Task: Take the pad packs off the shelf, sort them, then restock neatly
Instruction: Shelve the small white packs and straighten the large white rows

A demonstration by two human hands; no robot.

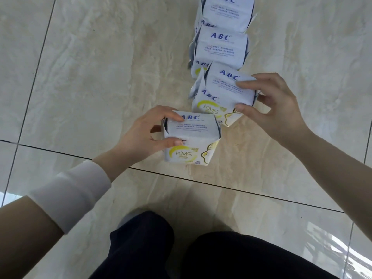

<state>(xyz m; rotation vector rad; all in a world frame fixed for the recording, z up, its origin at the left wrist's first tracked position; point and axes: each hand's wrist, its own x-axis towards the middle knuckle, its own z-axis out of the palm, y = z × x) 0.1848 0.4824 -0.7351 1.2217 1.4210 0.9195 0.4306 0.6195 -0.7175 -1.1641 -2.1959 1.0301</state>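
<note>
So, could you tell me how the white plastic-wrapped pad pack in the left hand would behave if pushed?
The white plastic-wrapped pad pack probably gives softly, since its film looks creased. It seems light: the left hand's fingers alone pinch it. On the glossy tiled floor it would likely slide.

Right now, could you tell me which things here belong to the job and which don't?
Job: nearest pack, in left hand; second pack, in right hand; third pack; farthest pack.
Not the job: floor; white sleeve; dark trousers.
</note>
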